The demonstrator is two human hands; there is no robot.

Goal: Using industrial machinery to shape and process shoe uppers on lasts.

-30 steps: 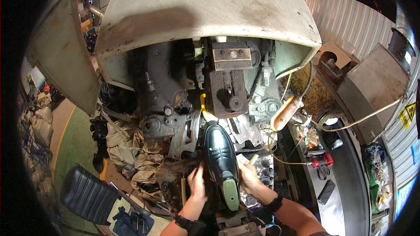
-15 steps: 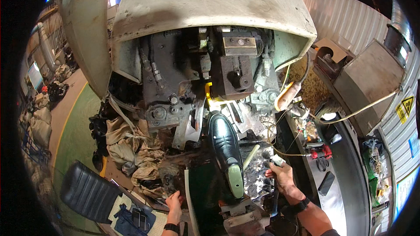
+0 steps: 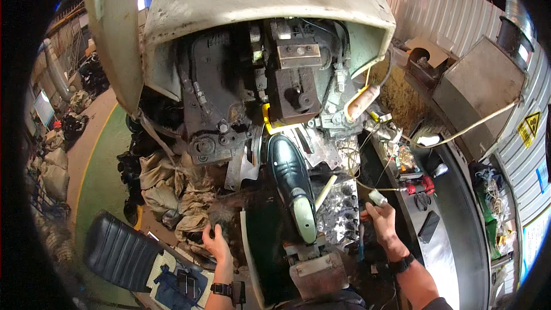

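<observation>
A black leather shoe upper (image 3: 282, 158) is stretched over a pale green shoe last (image 3: 304, 221), toe toward the machine and heel toward me. My left hand (image 3: 217, 245) hovers to the left of the shoe, beside the machine's dark frame, with fingers apart and nothing in them. On the right, my right hand (image 3: 381, 221) pinches a small pale whitish-green block (image 3: 377, 197) at its fingertips. That hand is next to a shiny metal block (image 3: 340, 209) and apart from the shoe. A pale stick (image 3: 326, 192) leans between the shoe and this metal block.
A large machine hood (image 3: 264, 0) overhangs dark metal jaws, with a yellow part (image 3: 267, 119) above the toe. A lamp (image 3: 363, 103) hangs at right. Crumpled tan cloth (image 3: 166, 186) lies left, near a black chair (image 3: 117, 250). A red tool (image 3: 423, 185) and phone (image 3: 429, 225) rest on the right-hand bench.
My right hand has moved rightward, away from the metal block, with the pale block still in it. My left hand has risen slightly, fingers spreading. The whole view has shifted a little.
</observation>
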